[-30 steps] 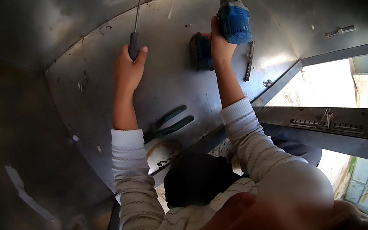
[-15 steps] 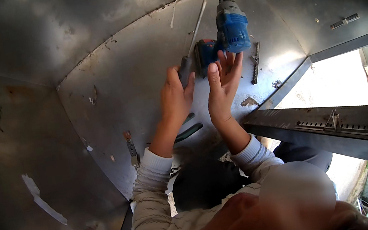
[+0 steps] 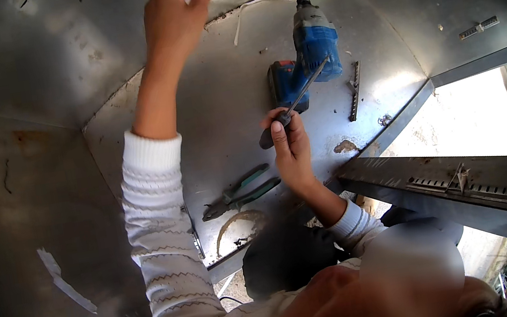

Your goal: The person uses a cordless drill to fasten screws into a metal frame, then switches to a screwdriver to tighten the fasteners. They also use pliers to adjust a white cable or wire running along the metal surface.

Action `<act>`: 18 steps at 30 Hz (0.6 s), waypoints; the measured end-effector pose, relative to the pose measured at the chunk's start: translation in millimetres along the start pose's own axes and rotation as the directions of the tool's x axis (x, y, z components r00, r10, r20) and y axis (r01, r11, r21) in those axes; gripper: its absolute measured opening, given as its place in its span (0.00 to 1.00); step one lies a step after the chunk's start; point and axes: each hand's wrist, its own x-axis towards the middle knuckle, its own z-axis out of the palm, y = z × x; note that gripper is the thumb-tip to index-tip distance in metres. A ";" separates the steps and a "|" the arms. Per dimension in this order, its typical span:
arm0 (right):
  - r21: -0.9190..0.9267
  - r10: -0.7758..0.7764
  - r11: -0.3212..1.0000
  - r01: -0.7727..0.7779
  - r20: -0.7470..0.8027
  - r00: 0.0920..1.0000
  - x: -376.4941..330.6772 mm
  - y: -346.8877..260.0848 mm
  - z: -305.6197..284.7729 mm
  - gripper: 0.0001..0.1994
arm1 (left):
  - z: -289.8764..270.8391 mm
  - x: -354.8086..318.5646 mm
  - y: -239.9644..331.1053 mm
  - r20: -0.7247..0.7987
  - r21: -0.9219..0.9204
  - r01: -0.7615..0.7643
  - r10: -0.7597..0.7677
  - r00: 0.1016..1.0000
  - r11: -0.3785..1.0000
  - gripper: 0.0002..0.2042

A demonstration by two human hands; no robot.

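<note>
My right hand [image 3: 293, 152] is closed round the dark handle of a screwdriver [image 3: 307, 88], whose thin metal shaft slants up to the right. The shaft's tip overlaps the rear of a blue and grey cordless drill [image 3: 317, 42] in my view; I cannot tell whether they touch. Raised at the top, well away from the tool, my left hand [image 3: 174, 15] has its fingers curled in to the thumb; anything between them is too small to make out. A pair of pliers [image 3: 242, 190] with dark green handles lies on the metal panel below my right hand.
A slotted metal strip [image 3: 354, 91] lies right of the drill, and a white strip [image 3: 243, 6] lies behind it. The metal panel [image 3: 214, 118] meets upright metal walls. At the right, a frame bar [image 3: 463, 182] crosses in front of a bright opening.
The screwdriver has passed from my left hand to my right. My left hand has moved up and left, arm stretched out. My right hand has come down from the drill, uncovering more of it.
</note>
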 end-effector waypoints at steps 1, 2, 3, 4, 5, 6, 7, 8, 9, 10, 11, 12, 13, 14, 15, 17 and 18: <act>0.032 0.027 0.999 -0.027 0.021 0.999 -5.2 -1.7 5.8 0.10 | 2.2 36.6 -22.0 -0.099 -0.036 -0.030 0.026 0.995 0.999 0.13; 0.050 0.049 0.997 -0.051 0.032 0.998 -7.5 -1.4 7.7 0.10 | 9.1 72.8 -44.4 -0.195 -0.087 -0.067 0.049 0.979 0.994 0.14; 0.023 0.019 1.000 -0.020 0.026 0.999 -8.4 0.6 7.8 0.11 | 19.9 101.2 -56.1 -0.223 -0.038 -0.044 0.034 0.974 0.998 0.16; 0.055 0.065 0.996 -0.070 0.079 0.995 -15.1 -2.4 15.7 0.11 | 5.3 122.4 -68.9 -0.263 0.063 -0.002 0.018 0.965 0.998 0.18; 0.047 0.102 0.993 -0.106 0.093 0.990 -17.8 -3.5 13.5 0.11 | 9.7 136.8 -72.7 -0.289 0.109 0.031 0.002 0.957 0.994 0.20; 0.037 0.136 0.989 -0.140 0.097 0.986 -18.6 -3.9 9.2 0.11 | 15.9 145.2 -66.5 -0.284 0.140 0.058 -0.016 0.959 0.988 0.21; -0.005 0.107 0.994 -0.107 0.084 0.991 -18.2 -1.0 5.6 0.11 | 19.2 154.0 -60.1 -0.281 0.175 0.087 -0.035 0.959 0.981 0.23; -0.005 0.127 0.992 -0.127 0.077 0.989 -18.3 -1.5 2.1 0.12 | 21.5 160.2 -52.8 -0.274 0.218 0.115 -0.052 0.960 0.969 0.24; -0.009 0.143 0.990 -0.143 0.065 0.988 -18.0 -2.9 -1.7 0.12 | 23.5 161.8 -43.3 -0.255 0.205 0.144 -0.089 0.963 0.968 0.25; -0.013 0.161 0.987 -0.160 0.055 0.986 -18.4 -3.2 -4.9 0.12 | 24.1 161.1 -35.2 -0.236 0.194 0.174 -0.127 0.964 0.965 0.25; -0.011 0.163 0.987 -0.163 0.054 0.985 -19.7 -2.0 -6.3 0.12 | 20.2 159.1 -29.4 -0.224 0.188 0.209 -0.166 0.960 0.960 0.26; -0.010 0.166 0.986 -0.166 0.053 0.985 -21.2 -0.2 -7.6 0.12 | 17.7 158.6 -26.2 -0.215 0.198 0.223 -0.179 0.960 0.955 0.26; -0.008 0.169 0.986 -0.169 0.052 0.984 -22.9 1.8 -8.9 0.12 | 15.7 158.0 -24.6 -0.206 0.208 0.236 -0.194 0.959 0.949 0.26; -0.047 0.159 0.987 -0.156 0.064 0.985 -23.2 2.6 -9.5 0.12 | 13.0 158.8 -21.9 -0.199 0.222 0.243 -0.200 0.959 0.944 0.26; -0.087 0.149 0.986 -0.143 0.075 0.986 -23.5 3.7 -10.3 0.13 | 11.7 159.6 -22.6 -0.200 0.223 0.234 -0.191 0.961 0.946 0.26; -0.132 0.154 0.981 -0.142 0.085 0.984 -23.3 3.3 -11.1 0.13 | 10.6 159.7 -21.6 -0.200 0.220 0.216 -0.172 0.965 0.951 0.26; -0.138 0.168 0.978 -0.156 0.085 0.982 -22.9 2.0 -10.9 0.13 | 10.9 159.0 -17.9 -0.199 0.257 0.236 -0.188 0.962 0.937 0.25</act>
